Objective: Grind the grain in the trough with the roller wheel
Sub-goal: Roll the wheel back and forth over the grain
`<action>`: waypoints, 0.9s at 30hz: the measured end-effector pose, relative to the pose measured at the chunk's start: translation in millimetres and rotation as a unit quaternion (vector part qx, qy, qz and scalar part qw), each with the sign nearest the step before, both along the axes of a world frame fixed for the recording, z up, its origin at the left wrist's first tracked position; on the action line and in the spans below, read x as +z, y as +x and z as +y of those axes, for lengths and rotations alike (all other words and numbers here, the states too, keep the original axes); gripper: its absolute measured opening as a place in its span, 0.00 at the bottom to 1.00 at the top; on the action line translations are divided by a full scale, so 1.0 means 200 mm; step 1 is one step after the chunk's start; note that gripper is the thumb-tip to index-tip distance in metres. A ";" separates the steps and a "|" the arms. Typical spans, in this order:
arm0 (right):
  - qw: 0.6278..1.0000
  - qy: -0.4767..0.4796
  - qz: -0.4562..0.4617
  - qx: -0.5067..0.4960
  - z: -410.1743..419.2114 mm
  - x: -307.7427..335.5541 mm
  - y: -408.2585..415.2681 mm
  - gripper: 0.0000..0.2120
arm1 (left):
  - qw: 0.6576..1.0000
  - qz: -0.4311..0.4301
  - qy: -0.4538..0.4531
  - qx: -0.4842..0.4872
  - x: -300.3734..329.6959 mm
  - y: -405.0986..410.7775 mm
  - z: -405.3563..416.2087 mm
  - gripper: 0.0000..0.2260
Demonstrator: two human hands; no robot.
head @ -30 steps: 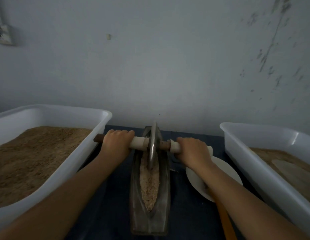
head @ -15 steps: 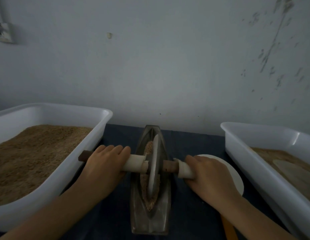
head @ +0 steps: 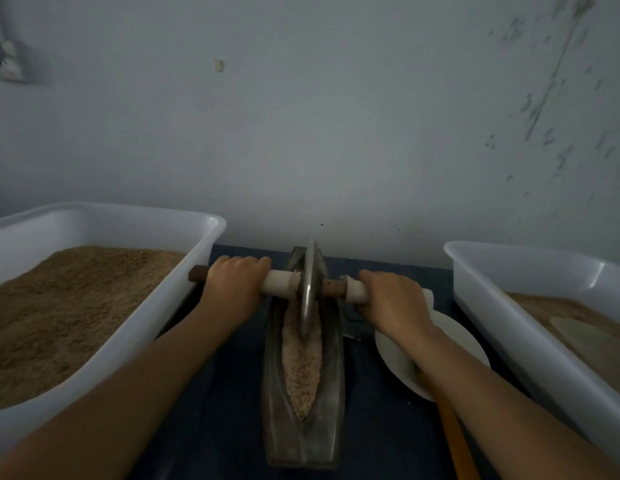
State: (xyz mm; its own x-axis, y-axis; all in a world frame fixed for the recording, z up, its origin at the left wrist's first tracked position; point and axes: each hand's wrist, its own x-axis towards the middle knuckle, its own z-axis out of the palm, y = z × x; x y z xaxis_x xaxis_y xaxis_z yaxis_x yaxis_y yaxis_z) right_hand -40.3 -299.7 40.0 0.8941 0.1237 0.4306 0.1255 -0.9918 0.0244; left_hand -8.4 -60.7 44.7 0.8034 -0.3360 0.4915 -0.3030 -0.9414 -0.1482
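Half a second ago the wheel (head: 309, 289) sat mid-trough; now it stands at the far end of the trough (head: 303, 427). Left hand (head: 232, 289) and right hand (head: 391, 303) each grip the axle (head: 279, 284). The grain (head: 301, 368) lies exposed, only partly crushed; the return pull likely comes next.

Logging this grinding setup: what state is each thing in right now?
Left hand: grips the axle.
Right hand: grips the axle.
Roller wheel: upright, at the trough's far end.
Trough: holds grain.
Left tub: heaped with meal.
Right tub: partly filled.
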 end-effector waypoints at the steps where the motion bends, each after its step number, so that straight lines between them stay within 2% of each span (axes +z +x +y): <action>1: 1.000 -0.001 -0.002 -0.002 0.00 0.01 0.02 0.10 | 1.000 0.000 -0.004 0.007 0.00 0.02 -0.01 0.07; 10: 0.999 -0.028 -0.004 0.017 0.02 0.02 -0.12 0.06 | 0.999 -0.012 -0.031 -0.016 -0.03 -0.14 0.03 0.09; 17: 0.999 0.017 0.011 0.037 0.01 -0.02 -0.40 0.13 | 0.999 -0.009 -0.002 -0.046 -0.01 -0.38 0.06 0.15; 22: 0.999 0.010 0.029 0.039 0.01 0.00 -0.45 0.16 | 0.991 -0.040 -0.037 -0.125 0.02 -0.45 0.10 0.24; 24: 0.999 0.006 0.028 0.030 0.01 0.00 -0.42 0.15 | 0.993 -0.021 -0.027 -0.111 0.03 -0.44 0.09 0.23; 27: 0.999 0.001 0.029 0.021 0.01 0.00 -0.35 0.11 | 0.998 -0.016 0.007 -0.068 0.00 -0.35 0.07 0.14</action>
